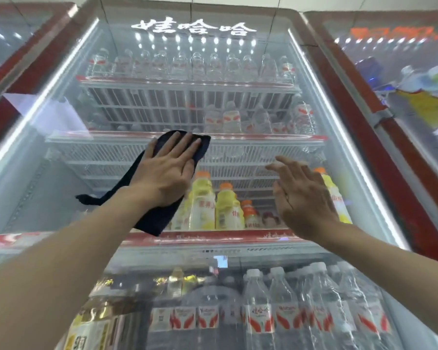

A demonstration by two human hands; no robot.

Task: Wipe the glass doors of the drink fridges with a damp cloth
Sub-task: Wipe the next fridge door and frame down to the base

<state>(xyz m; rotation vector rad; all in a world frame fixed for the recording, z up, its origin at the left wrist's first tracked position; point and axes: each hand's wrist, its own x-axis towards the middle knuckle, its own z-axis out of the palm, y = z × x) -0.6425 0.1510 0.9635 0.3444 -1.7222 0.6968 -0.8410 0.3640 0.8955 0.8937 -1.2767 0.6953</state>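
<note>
- Left hand [167, 170]: raised, palm flat on a dark navy cloth [159, 218]. Fingers straight and close together, thumb out to the side. It presses the cloth rather than gripping it.
- The dark navy cloth lies against the clear glass door [48, 188] of the centre fridge, at mid height and left of centre. Its top edge shows past the fingertips at the second shelf's red-edged front. One tail hangs below the wrist, and a thin corner sticks out to the left.
- Right hand [304, 198]: raised to the right of the left hand and apart from it. It is fully open with fingers spread and slightly bent, and it holds nothing. Cannot tell whether it touches the glass.
- Lit white characters [192, 27] run across the top of the centre fridge, with a row of small lights below.
- Top shelf: a row of clear water bottles with red labels [187, 64]. Second shelf: a few more of them, on the right side only.
- Third shelf: yellow drink bottles with orange caps [202, 198], behind and between the two hands.
- Bottom shelf: white-capped clear water bottles [288, 311], with amber-coloured bottles [99, 319] at lower left.
- A white paper sheet [53, 112] is on the door's upper left.
- Red-framed fridges stand at either side, left [23, 46] and right [390, 122].
</note>
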